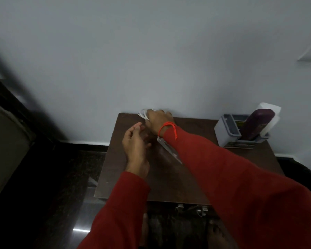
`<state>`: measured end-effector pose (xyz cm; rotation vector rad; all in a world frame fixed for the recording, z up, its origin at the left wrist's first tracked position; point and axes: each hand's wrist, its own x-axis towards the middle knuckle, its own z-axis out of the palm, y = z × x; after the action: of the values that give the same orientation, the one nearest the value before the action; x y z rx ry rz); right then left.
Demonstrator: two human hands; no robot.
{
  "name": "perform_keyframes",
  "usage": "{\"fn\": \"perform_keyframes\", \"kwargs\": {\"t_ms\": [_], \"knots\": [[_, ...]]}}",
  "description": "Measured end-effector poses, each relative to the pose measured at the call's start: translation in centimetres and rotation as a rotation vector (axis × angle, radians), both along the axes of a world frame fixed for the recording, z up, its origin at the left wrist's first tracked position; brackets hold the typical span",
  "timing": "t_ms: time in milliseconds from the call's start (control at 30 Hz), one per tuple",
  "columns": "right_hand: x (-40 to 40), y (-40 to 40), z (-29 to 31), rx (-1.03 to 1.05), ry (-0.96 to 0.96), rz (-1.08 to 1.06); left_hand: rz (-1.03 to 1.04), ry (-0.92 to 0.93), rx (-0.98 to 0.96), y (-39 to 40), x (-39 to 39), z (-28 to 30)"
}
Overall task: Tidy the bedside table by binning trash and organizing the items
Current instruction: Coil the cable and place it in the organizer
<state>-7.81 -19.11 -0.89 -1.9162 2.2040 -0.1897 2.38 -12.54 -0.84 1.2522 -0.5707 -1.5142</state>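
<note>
A dark brown bedside table (171, 180) stands against a pale wall. At its far left corner my right hand (156, 121), with a red thread on the wrist, is closed around a bundle of white cable (142, 114). My left hand (136, 142) hovers just in front of it with its fingers apart and nothing in it. A flat silvery strip (169, 150), perhaps a blister pack, lies on the table, partly hidden under my right forearm.
A grey organizer box (228, 130) stands at the table's far right, holding a dark purple case (258, 123) and a white box (269, 108). The dark glossy floor (75, 177) lies to the left. Metal clips (199, 211) hang under the table's front edge.
</note>
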Motion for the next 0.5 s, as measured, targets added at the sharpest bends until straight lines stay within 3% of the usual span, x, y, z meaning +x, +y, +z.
{"fn": "perform_keyframes", "kwargs": {"t_ms": [67, 167, 233, 367, 500], "knots": [[-0.8, 0.6, 1.4, -0.108, -0.135, -0.030, 0.045, -0.022, -0.028, -0.1, -0.3, -0.2], [-2.8, 2.3, 4.6, -0.205, -0.356, 0.016, 0.095, -0.216, -0.091, -0.1, -0.7, -0.3], [-4.3, 4.0, 6.9, -0.234, -0.411, 0.090, 0.049, -0.246, -0.128, 0.2, -1.1, -0.2], [-7.6, 7.6, 10.5, -0.121, -0.374, 0.211, -0.144, -0.066, -0.225, 1.9, -3.4, 0.8], [-11.2, 10.9, 12.8, -0.098, -0.335, 0.161, -0.304, 0.115, -0.237, 4.8, -6.8, 2.1]]}}
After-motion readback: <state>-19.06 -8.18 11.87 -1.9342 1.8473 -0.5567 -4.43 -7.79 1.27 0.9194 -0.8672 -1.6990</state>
